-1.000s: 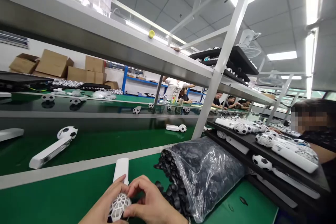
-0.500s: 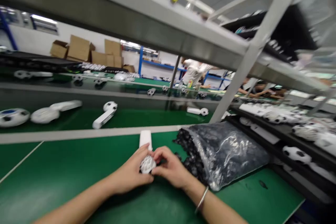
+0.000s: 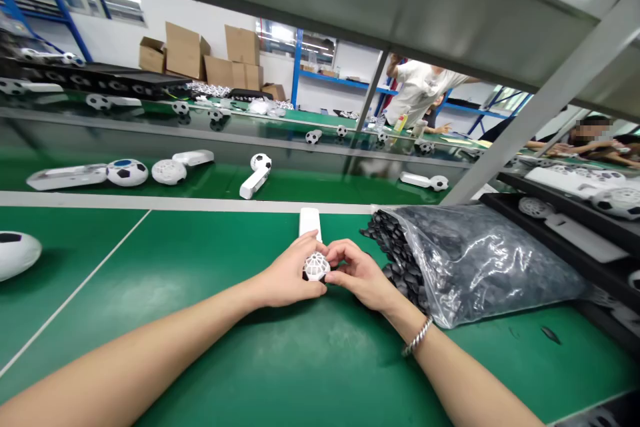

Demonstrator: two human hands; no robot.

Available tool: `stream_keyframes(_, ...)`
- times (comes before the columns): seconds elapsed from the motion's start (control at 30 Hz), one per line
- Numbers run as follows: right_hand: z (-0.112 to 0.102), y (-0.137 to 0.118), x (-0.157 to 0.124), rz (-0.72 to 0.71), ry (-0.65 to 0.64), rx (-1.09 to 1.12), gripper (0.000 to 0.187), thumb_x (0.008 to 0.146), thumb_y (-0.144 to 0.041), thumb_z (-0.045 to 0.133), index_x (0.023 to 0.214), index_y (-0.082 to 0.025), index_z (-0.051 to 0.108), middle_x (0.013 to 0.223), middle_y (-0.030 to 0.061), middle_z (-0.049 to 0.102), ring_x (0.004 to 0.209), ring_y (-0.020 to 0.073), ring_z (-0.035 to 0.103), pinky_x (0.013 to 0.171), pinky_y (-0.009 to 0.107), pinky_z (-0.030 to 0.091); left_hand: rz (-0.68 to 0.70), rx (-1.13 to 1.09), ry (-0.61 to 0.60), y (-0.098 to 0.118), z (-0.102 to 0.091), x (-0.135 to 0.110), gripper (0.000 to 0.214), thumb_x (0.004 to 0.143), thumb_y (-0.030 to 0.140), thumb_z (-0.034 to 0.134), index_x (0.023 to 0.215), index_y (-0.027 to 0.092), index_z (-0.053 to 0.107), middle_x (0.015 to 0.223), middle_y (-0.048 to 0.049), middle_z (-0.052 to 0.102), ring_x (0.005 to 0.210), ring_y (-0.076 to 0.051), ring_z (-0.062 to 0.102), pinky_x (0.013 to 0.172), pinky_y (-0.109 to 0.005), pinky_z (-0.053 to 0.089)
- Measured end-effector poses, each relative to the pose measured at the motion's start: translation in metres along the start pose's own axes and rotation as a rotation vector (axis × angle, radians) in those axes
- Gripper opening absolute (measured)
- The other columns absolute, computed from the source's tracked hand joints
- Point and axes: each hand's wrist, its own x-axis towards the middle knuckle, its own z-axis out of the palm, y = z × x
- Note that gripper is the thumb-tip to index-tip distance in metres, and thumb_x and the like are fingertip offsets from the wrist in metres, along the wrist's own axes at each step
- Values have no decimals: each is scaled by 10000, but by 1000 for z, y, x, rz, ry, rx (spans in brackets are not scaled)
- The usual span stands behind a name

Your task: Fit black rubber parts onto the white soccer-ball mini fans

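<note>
Two grips on one white lattice ball (image 3: pixel 316 267): left hand (image 3: pixel 290 275), right hand (image 3: pixel 360 273); white handle (image 3: pixel 310 223) just ahead, black-pellet bag (image 3: pixel 480 260) beside.

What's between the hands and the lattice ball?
Nothing visible: the left hand and right hand both touch the lattice ball. The bag of black pieces lies off to the right, not between them.

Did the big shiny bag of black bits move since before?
No. The clear plastic bag of black pieces still lies on the green mat with its top by the white strip and the shelf post; only the view swung.
</note>
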Motion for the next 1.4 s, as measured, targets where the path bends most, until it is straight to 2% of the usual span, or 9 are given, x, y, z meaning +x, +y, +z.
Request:
stream_keyframes(0.33, -1, 1, 2, 27, 7, 41, 250, 692, -280, 687, 872, -197, 535, 961, 14, 461, 852, 127, 491, 756, 272, 445, -49, 6, 46, 4, 4, 1, 427, 603, 181, 634, 1008, 210, 500, 1230, -67, 462, 1327, -237, 113, 1049, -408, 209)
stream_keyframes(0.5, -1, 1, 2, 20, 11, 44, 204, 723, -278, 655, 868, -198, 536, 947, 11, 462, 850, 126, 487, 759, 273, 440, -43, -10, 56, 3, 7, 2, 385, 629, 188, 618, 995, 213, 503, 1202, -62, 481, 1324, -238, 122, 1045, -418, 217)
stream_keyframes(0.73, 0, -1, 2, 34, 38, 33, 200, 730, -288, 644, 861, -196, 525, 918, 11, 466, 849, 129, 475, 731, 258, 438, -63, 35, 179, 3, 14, 4, 337, 597, 159, 589, 920, 213, 510, 1140, -58, 491, 1278, -251, 240, 1026, -398, 263)
stream_keyframes(0.87, 2, -10, -1, 33, 94, -119, 166, 727, -291, 642, 777, -188, 522, 848, 2, 470, 762, 116, 483, 643, 231, 431, -50, 51, 126, 5, 11, 2, 336, 612, 178, 592, 936, 214, 514, 1144, -57, 504, 1290, -252, 217, 1034, -395, 254)
stream_keyframes(0.97, 6, -18, -6, 105, 121, -220, 150, 739, -288, 628, 751, -185, 518, 738, -21, 496, 621, 91, 477, 572, 221, 415, -63, 63, 123, 4, 10, 0, 390, 623, 216, 596, 1000, 204, 494, 1273, -92, 410, 1303, -267, 187, 1027, -409, 264)
stream_keyframes(1.03, 10, -22, -10, 138, 91, -224, 108, 767, -273, 593, 783, -187, 529, 721, -19, 534, 619, 98, 500, 572, 224, 421, -68, 57, 125, 2, 10, -2, 443, 627, 246, 608, 1046, 195, 474, 1328, -111, 346, 1304, -276, 185, 1025, -413, 268)
stream_keyframes(1.17, 13, -27, -13, 31, 87, -329, 36, 787, -234, 570, 784, -198, 566, 776, -4, 558, 707, 122, 521, 636, 241, 419, -16, 27, 82, -4, 5, -1, 525, 628, 249, 627, 1116, 186, 443, 1314, -99, 374, 1310, -247, 178, 1046, -372, 246)
stream_keyframes(1.4, 1, -30, -10, -63, 7, -408, 56, 822, -223, 539, 792, -209, 584, 764, -1, 574, 727, 135, 522, 670, 260, 406, 98, -36, -121, -13, -13, 4, 646, 615, 220, 666, 1206, 191, 405, 1319, -72, 382, 1298, -238, 215, 1053, -350, 240)
